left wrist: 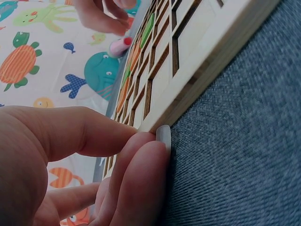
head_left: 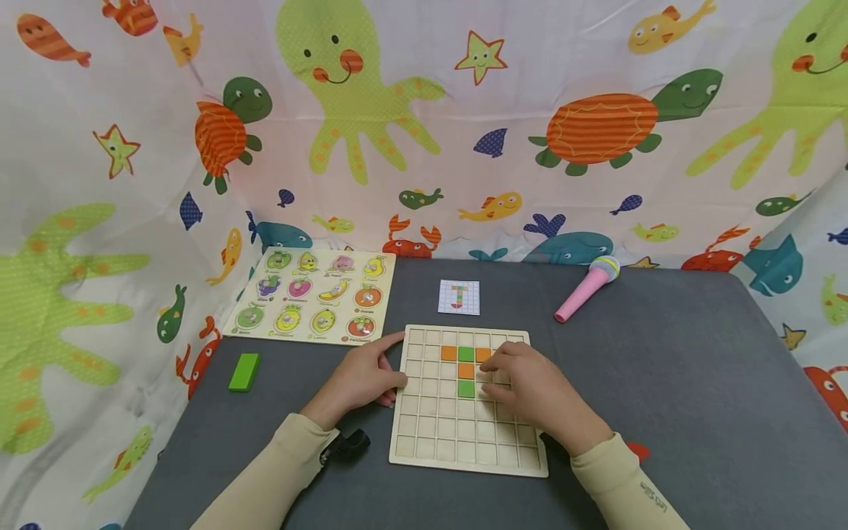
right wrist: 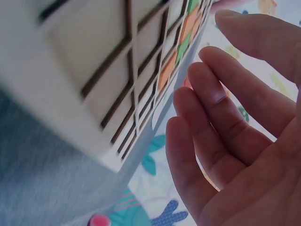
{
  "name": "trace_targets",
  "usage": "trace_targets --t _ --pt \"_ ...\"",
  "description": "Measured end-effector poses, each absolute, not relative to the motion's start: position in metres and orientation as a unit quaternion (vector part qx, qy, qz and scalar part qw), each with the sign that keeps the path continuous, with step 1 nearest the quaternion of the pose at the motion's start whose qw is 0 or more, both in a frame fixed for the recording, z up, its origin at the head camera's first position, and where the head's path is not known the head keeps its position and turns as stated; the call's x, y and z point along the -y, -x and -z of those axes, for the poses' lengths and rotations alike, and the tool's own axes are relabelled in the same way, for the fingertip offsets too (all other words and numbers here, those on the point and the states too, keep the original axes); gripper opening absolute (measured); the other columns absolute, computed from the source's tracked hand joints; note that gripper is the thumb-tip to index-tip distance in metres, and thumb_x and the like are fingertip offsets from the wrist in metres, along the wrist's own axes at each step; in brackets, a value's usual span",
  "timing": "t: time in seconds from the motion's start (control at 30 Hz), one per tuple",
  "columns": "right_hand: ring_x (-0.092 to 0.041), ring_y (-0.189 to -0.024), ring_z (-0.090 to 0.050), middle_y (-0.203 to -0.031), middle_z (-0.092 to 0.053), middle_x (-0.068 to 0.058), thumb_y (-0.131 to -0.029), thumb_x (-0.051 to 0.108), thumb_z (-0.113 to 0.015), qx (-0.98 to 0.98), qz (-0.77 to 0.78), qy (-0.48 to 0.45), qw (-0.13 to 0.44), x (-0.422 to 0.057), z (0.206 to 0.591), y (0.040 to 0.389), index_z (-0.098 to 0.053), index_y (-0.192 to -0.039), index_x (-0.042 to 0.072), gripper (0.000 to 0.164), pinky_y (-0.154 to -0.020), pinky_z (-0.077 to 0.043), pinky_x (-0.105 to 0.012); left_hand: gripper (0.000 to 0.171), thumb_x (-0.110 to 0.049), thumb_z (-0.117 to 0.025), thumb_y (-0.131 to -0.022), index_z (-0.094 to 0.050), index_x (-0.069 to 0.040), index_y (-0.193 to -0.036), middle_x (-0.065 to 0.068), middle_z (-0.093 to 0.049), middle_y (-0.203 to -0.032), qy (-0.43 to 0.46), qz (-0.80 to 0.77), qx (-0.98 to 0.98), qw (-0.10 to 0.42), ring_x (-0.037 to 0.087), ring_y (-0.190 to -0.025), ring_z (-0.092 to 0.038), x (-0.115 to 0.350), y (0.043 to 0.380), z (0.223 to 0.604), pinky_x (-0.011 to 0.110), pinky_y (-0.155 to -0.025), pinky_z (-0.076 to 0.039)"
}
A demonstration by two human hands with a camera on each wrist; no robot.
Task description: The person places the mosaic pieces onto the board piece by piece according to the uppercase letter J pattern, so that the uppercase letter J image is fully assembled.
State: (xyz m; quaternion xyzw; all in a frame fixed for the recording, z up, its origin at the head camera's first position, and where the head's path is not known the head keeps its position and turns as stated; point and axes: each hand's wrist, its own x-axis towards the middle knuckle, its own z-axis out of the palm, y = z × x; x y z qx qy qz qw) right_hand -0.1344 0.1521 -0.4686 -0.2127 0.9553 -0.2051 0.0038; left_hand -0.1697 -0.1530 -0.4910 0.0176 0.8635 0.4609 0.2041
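A light wooden grid board lies on the dark table. On it sit orange and green square tiles: a row of an orange tile, a green tile and another orange tile, with an orange tile and a green tile below the middle one. My left hand holds the board's left edge, thumb and fingertips against the wood. Over the board's right side hovers my right hand, fingers loosely bent and apart, palm bare in the right wrist view.
Behind the board lies a small pattern card with a coloured shape. A fruit puzzle board lies back left, a green block at left, a pink toy microphone back right. Something red shows beside the right sleeve.
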Motion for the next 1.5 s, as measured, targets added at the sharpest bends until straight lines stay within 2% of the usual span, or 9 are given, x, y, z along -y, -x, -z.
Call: trace_targets --t 0.2,0.5,0.77,0.97,1.17,1.5 --pt "-0.017 -0.102 -0.066 -0.108 -0.072 0.003 -0.091 0.026 -0.087 -0.96 0.208 0.185 0.023 -0.182 0.462 0.128 -0.083 -0.112 0.014 0.024 -0.091 -0.062 -0.044 0.083 -0.015 -0.081 -0.087 -0.049 -0.028 -0.163 0.011 -0.068 -0.082 -0.007 -0.464 -0.862 0.203 0.022 -0.058 -0.074 0.155 0.17 0.492 0.035 -0.057 -0.065" --pt "-0.019 -0.104 -0.068 -0.108 -0.072 0.006 -0.089 0.034 -0.089 -0.972 0.199 0.118 0.051 -0.239 0.46 0.097 -0.083 -0.111 0.021 0.026 -0.093 -0.063 -0.052 0.083 -0.016 -0.08 -0.087 -0.05 -0.028 -0.163 0.01 -0.069 -0.082 -0.01 -0.461 -0.864 0.204 0.021 -0.059 -0.074 0.155 0.171 0.493 0.035 -0.058 -0.065" --pt "-0.014 -0.098 -0.067 -0.103 -0.071 0.011 -0.087 0.041 -0.09 -0.978 0.181 0.093 0.052 -0.273 0.469 0.076 -0.083 -0.107 0.026 0.025 -0.087 -0.063 -0.048 0.084 -0.014 -0.081 -0.086 -0.05 -0.028 -0.163 0.011 -0.068 -0.082 -0.001 -0.464 -0.863 0.199 0.022 -0.058 -0.074 0.156 0.17 0.492 0.035 -0.057 -0.065" --pt "-0.012 -0.095 -0.065 -0.102 -0.071 0.011 -0.087 0.039 -0.09 -0.977 0.177 0.092 0.071 -0.278 0.474 0.073 -0.083 -0.107 0.027 0.025 -0.084 -0.063 -0.045 0.084 -0.015 -0.082 -0.087 -0.05 -0.028 -0.163 0.011 -0.067 -0.082 0.002 -0.464 -0.863 0.199 0.022 -0.058 -0.074 0.156 0.169 0.493 0.034 -0.056 -0.065" --pt "-0.01 -0.093 -0.063 -0.099 -0.069 0.012 -0.085 0.038 -0.092 -0.979 0.172 0.084 0.063 -0.274 0.478 0.072 -0.083 -0.104 0.026 0.025 -0.081 -0.061 -0.042 0.083 -0.016 -0.081 -0.086 -0.05 -0.028 -0.163 0.011 -0.068 -0.082 -0.006 -0.464 -0.863 0.201 0.021 -0.058 -0.074 0.155 0.17 0.494 0.034 -0.057 -0.065" --pt "-0.014 -0.092 -0.061 -0.099 -0.069 0.008 -0.086 0.038 -0.091 -0.982 0.159 0.07 0.075 -0.274 0.476 0.074 -0.083 -0.103 0.022 0.025 -0.082 -0.062 -0.045 0.083 -0.016 -0.081 -0.086 -0.05 -0.029 -0.162 0.011 -0.068 -0.082 -0.013 -0.459 -0.865 0.204 0.021 -0.058 -0.074 0.154 0.172 0.495 0.035 -0.058 -0.065"
